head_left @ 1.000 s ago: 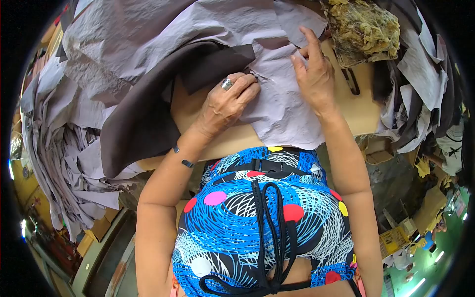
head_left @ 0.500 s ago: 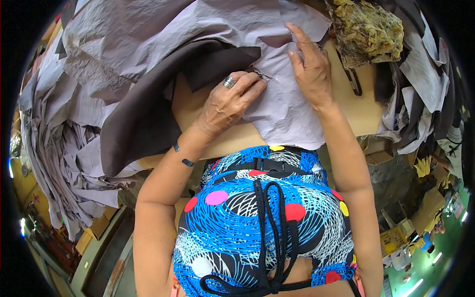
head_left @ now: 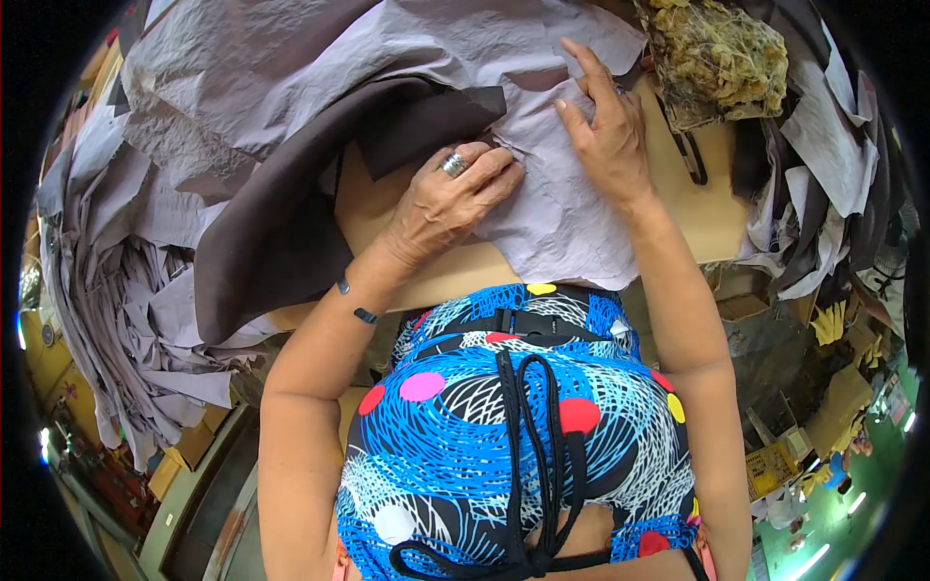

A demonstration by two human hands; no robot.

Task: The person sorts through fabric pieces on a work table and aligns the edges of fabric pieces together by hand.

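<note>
A large crinkled sheet of leather-like material [head_left: 572, 218] lies over the table, pale lavender-grey on one side. Its dark brown side [head_left: 271, 242] shows in a folded-over flap on the left. My left hand [head_left: 450, 198], with a wide silver ring, is closed at the near edge of the sheet, fingertips pinching it; the exact grip is partly hidden under the fingers. To its right, my right hand [head_left: 612, 140] is open over the sheet, index finger stretched forward and thumb apart.
A tan table top [head_left: 707, 213] shows between the pieces. Beyond my right hand sit a black-handled tool [head_left: 695, 160] and a clump of yellowish fibrous stuff [head_left: 722, 68]. Stacked grey strips [head_left: 126, 320] hang at the left edge, with more scraps [head_left: 833, 136] at the right.
My left hand has shifted very slightly and its wrist has turned a little. My right hand has moved slightly left, its thumb a bit nearer the left hand. The sheet has barely moved.
</note>
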